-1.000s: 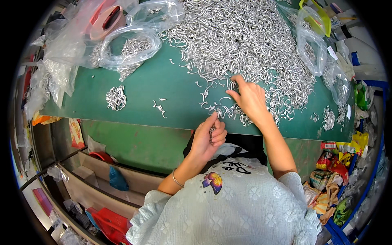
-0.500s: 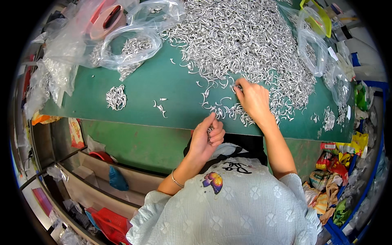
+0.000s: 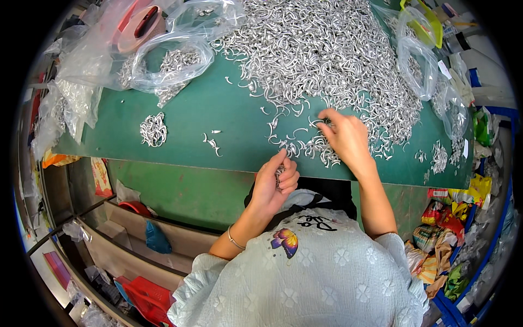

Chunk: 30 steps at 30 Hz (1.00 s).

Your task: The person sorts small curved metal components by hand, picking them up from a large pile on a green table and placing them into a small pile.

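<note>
A large heap of small curved silver metal pieces [image 3: 321,54] covers the far middle of the green table [image 3: 190,122]. Over the heap's near edge is my right hand [image 3: 348,139], thumb and forefinger apart, with a few loose pieces beside the fingertips. My left hand [image 3: 277,180] is closed at the table's front edge. Some of the silver pieces [image 3: 280,171] show between its curled fingers; the rest of its contents is hidden. Just beyond its fingertips lie scattered pieces [image 3: 290,147].
At the left sit a small pile of pieces [image 3: 153,131] and a few strays [image 3: 212,143]. Clear plastic bags with pieces [image 3: 180,60] stand farther back. Another small pile [image 3: 439,158] is at the right, near more bags [image 3: 417,65] and a yellow-green basket [image 3: 430,24].
My right hand has drawn slightly right and back toward me, and its thumb and forefinger have parted. My left hand stays closed in nearly the same place.
</note>
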{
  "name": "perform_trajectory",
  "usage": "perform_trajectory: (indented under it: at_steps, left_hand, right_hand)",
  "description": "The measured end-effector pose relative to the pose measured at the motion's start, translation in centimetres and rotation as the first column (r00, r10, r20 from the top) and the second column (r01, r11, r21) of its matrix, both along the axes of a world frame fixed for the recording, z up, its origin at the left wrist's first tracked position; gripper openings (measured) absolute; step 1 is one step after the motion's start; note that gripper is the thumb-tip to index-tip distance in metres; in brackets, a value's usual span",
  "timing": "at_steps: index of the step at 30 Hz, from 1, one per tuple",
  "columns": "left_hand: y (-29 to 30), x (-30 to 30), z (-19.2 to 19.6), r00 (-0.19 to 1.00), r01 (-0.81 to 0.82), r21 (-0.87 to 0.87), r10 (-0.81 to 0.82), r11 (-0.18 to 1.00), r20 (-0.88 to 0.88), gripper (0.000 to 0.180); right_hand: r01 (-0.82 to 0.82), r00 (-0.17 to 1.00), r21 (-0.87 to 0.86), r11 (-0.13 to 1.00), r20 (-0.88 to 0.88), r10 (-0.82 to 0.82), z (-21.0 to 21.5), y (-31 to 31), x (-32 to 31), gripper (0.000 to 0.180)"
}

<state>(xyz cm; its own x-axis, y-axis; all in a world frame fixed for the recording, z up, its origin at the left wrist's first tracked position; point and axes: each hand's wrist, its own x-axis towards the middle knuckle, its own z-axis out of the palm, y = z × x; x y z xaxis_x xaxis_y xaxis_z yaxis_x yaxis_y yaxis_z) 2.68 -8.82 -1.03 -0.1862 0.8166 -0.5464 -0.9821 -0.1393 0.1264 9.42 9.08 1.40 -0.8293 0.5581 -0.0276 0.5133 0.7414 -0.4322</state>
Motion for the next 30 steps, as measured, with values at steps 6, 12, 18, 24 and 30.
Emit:
perform_trajectory:
  at_steps: [6, 12, 18, 24, 30]
  left_hand:
    - [-0.2, 0.0, 0.0, 1.0, -0.014, -0.012, 0.014, 1.0, 0.016, 0.03]
    - [-0.3, 0.0, -0.2, 0.999, -0.029, -0.002, 0.029, 1.0, 0.022, 0.03]
    - [-0.1, 0.1, -0.1, 0.999, -0.029, -0.012, 0.029, 1.0, 0.019, 0.03]
    - [-0.2, 0.2, -0.4, 0.999, -0.015, 0.013, 0.015, 1.0, -0.042, 0.028]
    - [1.6, 0.5, 2.2, 0.978, 0.009, -0.203, -0.051, 0.979, -0.203, 0.031]
  right_hand:
    - [-0.012, 0.998, -0.018, 1.0, 0.067, 0.013, -0.9, 0.2, -0.1, 0.018]
    - [0.047, 0.998, -0.238, 0.97, -0.036, -0.057, 0.0, 0.9, 1.1, 0.017]
    - [0.121, 0.958, -0.534, 0.837, -0.159, -0.239, -0.1, 1.4, 1.3, 0.015]
    - [0.102, 0.959, -0.612, 0.784, -0.149, -0.241, 0.0, 0.4, 1.7, 0.013]
    - [-0.083, 0.971, -0.745, 0.661, -0.209, -0.113, 1.0, -2.5, 1.1, 0.01]
